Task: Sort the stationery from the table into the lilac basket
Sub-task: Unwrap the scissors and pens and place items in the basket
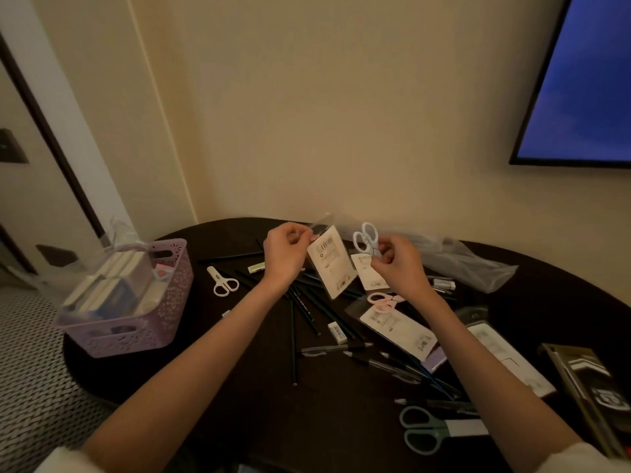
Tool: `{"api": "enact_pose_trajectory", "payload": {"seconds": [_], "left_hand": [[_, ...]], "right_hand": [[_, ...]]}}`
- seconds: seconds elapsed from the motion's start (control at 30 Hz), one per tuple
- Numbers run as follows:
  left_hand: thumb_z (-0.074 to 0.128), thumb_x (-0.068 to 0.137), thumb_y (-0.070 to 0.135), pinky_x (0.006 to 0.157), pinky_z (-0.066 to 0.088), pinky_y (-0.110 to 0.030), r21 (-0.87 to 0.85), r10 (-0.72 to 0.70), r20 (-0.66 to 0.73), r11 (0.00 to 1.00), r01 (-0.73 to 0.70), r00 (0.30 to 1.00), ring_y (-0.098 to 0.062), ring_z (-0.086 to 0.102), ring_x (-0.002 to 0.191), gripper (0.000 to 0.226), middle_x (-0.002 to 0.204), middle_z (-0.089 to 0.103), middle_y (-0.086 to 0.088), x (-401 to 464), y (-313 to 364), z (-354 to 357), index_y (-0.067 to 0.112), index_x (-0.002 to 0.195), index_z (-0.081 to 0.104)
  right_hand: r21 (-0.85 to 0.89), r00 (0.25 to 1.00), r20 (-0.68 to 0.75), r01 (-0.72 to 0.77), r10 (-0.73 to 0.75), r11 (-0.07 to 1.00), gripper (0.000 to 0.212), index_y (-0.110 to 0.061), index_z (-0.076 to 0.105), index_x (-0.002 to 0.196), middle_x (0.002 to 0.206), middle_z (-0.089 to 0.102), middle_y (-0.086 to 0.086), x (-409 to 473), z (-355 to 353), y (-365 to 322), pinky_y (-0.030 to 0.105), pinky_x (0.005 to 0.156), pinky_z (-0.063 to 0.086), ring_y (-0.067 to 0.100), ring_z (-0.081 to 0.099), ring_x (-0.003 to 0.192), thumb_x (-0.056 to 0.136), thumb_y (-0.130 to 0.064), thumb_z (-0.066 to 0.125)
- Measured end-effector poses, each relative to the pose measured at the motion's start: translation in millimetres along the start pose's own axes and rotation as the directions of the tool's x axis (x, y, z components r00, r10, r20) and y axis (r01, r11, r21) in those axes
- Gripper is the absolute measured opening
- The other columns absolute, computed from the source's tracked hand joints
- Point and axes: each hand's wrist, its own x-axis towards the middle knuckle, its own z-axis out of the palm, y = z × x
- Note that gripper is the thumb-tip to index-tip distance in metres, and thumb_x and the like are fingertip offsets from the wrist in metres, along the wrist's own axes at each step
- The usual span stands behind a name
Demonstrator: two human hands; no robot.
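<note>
Above the dark round table (pixel 239 397), my left hand (pixel 285 250) pinches the top of a white barcoded package card (pixel 331 264) in a clear sleeve. My right hand (pixel 399 264) grips a small white pair of scissors (pixel 366 237), handles up, along with a second white card (pixel 367 273). The lilac basket (pixel 136 332) stands at the table's left edge, holding notepads and small items. Loose on the table lie another white pair of scissors (pixel 222 281), a pink pair (pixel 382 300), a green-handled pair (pixel 430 430), several black pencils (pixel 307 312), pens (pixel 386 365) and an eraser (pixel 337 332).
A crumpled clear plastic bag (pixel 461 264) lies at the back right. More packaged cards (pixel 399 332) and a dark box (pixel 587 384) sit at the right. A wall stands close behind the table, with a screen (pixel 587 80) at upper right. A woven seat (pixel 30 380) is at left.
</note>
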Motion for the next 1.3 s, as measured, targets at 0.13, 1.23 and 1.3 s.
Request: {"api": "enact_pose_trajectory", "payload": {"seconds": [0.13, 1.23, 1.3], "left_hand": [[0.064, 0.090, 0.015, 0.079, 0.059, -0.042, -0.047, 0.015, 0.014, 0.999, -0.014, 1.000, -0.013, 0.071, 0.087, 0.005, 0.088, 0.074, -0.005, -10, 18, -20, 0.012, 0.092, 0.068], [0.058, 0.093, 0.011, 0.076, 0.054, -0.017, 0.080, 0.167, 0.211, 0.979, -0.188, 0.963, 0.003, 0.065, 0.087, 0.013, 0.089, 0.068, 0.011, -120, -4, -44, 0.019, 0.098, 0.067], [0.058, 0.093, 0.011, 0.077, 0.053, -0.015, 0.087, 0.179, 0.205, 0.976, -0.200, 0.962, 0.005, 0.064, 0.089, 0.014, 0.090, 0.066, 0.015, -124, -5, -42, 0.021, 0.098, 0.065]], "right_hand": [[0.335, 0.994, -0.039, -0.087, 0.106, 0.938, 0.022, -0.014, 0.061, 0.098, 0.090, 0.065, 0.005, -21, -16, -36, 0.029, 0.070, 0.053, 0.014, 0.060, 0.073, 0.081, -0.002, 0.069], [0.298, 0.962, 0.196, 0.125, -0.189, 0.946, 0.010, -0.012, 0.068, 0.094, 0.092, 0.071, -0.003, -104, -37, -107, 0.040, 0.082, 0.057, 0.010, 0.068, 0.087, 0.084, -0.013, 0.070], [0.283, 0.966, 0.189, 0.120, -0.178, 0.952, 0.012, -0.011, 0.069, 0.095, 0.094, 0.071, -0.004, -106, -35, -105, 0.039, 0.083, 0.056, 0.009, 0.067, 0.089, 0.084, -0.014, 0.070]]}}
